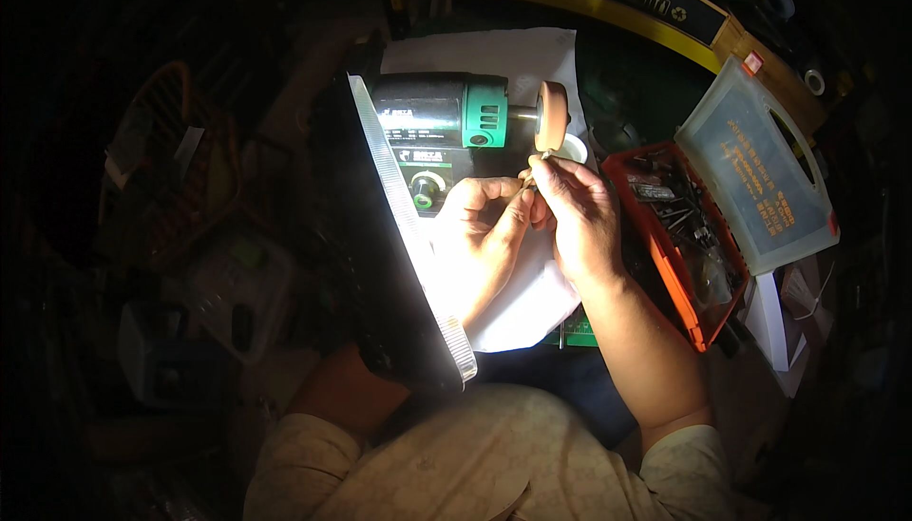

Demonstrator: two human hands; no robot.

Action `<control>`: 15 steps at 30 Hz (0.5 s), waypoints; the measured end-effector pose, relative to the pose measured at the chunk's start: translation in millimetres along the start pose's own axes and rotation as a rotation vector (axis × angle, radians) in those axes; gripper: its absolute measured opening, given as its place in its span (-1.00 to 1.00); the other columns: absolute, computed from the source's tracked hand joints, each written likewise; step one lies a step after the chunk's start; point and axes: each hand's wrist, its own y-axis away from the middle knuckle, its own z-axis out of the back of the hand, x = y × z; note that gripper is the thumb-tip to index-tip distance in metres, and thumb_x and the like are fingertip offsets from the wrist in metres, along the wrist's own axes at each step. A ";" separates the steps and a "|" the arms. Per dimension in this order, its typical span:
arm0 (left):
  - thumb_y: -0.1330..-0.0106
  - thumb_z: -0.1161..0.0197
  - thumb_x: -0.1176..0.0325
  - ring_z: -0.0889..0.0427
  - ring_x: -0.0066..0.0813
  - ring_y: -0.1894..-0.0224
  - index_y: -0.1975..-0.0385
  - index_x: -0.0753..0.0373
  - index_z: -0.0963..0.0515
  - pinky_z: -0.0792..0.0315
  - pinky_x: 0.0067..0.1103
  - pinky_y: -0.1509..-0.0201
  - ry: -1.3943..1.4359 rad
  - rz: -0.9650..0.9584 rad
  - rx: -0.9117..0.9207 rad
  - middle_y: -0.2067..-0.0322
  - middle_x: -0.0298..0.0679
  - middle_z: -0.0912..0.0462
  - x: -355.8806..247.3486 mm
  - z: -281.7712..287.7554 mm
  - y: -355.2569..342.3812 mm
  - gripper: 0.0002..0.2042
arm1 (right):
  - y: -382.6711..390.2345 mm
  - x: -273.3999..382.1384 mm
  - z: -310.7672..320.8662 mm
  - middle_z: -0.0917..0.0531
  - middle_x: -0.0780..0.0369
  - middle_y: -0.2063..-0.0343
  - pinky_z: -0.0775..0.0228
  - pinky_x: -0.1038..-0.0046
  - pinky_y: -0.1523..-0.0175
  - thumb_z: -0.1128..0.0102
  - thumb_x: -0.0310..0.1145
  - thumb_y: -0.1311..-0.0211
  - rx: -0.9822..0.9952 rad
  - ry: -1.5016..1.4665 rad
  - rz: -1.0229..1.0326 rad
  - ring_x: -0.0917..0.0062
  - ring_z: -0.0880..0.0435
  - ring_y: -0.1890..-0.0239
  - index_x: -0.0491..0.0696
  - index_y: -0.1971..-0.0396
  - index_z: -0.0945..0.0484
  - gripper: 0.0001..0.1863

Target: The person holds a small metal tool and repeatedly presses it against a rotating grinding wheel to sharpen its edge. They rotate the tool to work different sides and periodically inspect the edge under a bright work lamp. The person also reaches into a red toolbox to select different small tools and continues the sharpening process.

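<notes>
Head view: small brownish piece (528, 180), mostly hidden

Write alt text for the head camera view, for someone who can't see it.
A person's left hand and right hand pinch a small item near the tan wheel of a green-and-black motor. A bright lamp glows at left; an open orange case of loose items lies at right.

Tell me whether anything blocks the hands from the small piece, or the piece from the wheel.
Nothing visible blocks the left hand or right hand: both pinch the small piece. Toward the wheel, no separate object visibly intervenes, though the hands partly hide the piece.
</notes>
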 end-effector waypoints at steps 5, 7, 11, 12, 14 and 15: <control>-0.42 -0.26 0.61 -0.62 -0.64 0.31 0.23 0.37 -0.56 -0.54 -0.67 0.13 -0.002 0.001 -0.019 0.36 -0.22 -0.69 -1.6 0.0 1.4 -0.97 | 0.1 0.4 -1.3 -0.64 0.35 0.46 -0.37 0.66 0.33 -0.26 -0.29 -0.45 -0.008 -0.025 -0.011 0.74 -0.52 0.47 -0.17 0.19 -0.68 -0.77; -0.42 -0.26 0.60 -0.63 -0.62 0.31 0.24 0.38 -0.56 -0.55 -0.66 0.12 0.024 0.010 -0.010 0.36 -0.21 -0.70 -1.2 0.1 1.2 -0.98 | 0.1 0.3 -1.2 -0.65 0.35 0.45 -0.37 0.67 0.33 -0.26 -0.29 -0.45 -0.007 -0.019 -0.009 0.74 -0.52 0.47 -0.17 0.18 -0.68 -0.77; -0.43 -0.25 0.59 -0.64 -0.59 0.31 0.23 0.40 -0.56 -0.55 -0.64 0.12 0.051 0.024 0.006 0.35 -0.19 -0.70 1.2 0.7 0.1 -0.98 | -0.6 -0.7 -0.3 -0.66 0.35 0.44 -0.37 0.67 0.32 -0.26 -0.29 -0.45 -0.004 -0.022 -0.021 0.74 -0.52 0.48 -0.18 0.17 -0.67 -0.77; -0.43 -0.25 0.59 -0.64 -0.59 0.31 0.23 0.40 -0.56 -0.55 -0.64 0.12 0.056 0.014 0.012 0.35 -0.19 -0.70 1.6 0.8 0.2 -0.98 | -0.5 -0.9 0.0 -0.65 0.35 0.44 -0.37 0.67 0.32 -0.26 -0.29 -0.44 -0.001 -0.022 -0.019 0.74 -0.52 0.48 -0.18 0.17 -0.67 -0.77; -0.43 -0.25 0.59 -0.64 -0.58 0.30 0.22 0.41 -0.57 -0.56 -0.63 0.12 0.067 -0.005 0.021 0.36 -0.19 -0.70 1.8 1.3 0.3 -0.97 | -0.4 -1.4 0.3 -0.65 0.35 0.45 -0.36 0.67 0.32 -0.26 -0.29 -0.44 -0.008 -0.021 -0.031 0.74 -0.52 0.48 -0.18 0.17 -0.67 -0.77; -0.43 -0.25 0.59 -0.64 -0.59 0.30 0.22 0.41 -0.57 -0.56 -0.63 0.11 0.043 0.003 0.020 0.35 -0.19 -0.70 1.5 2.0 0.4 -0.97 | -0.4 -1.6 0.6 -0.65 0.35 0.45 -0.36 0.67 0.33 -0.27 -0.29 -0.44 -0.002 -0.022 -0.027 0.74 -0.52 0.48 -0.18 0.17 -0.67 -0.77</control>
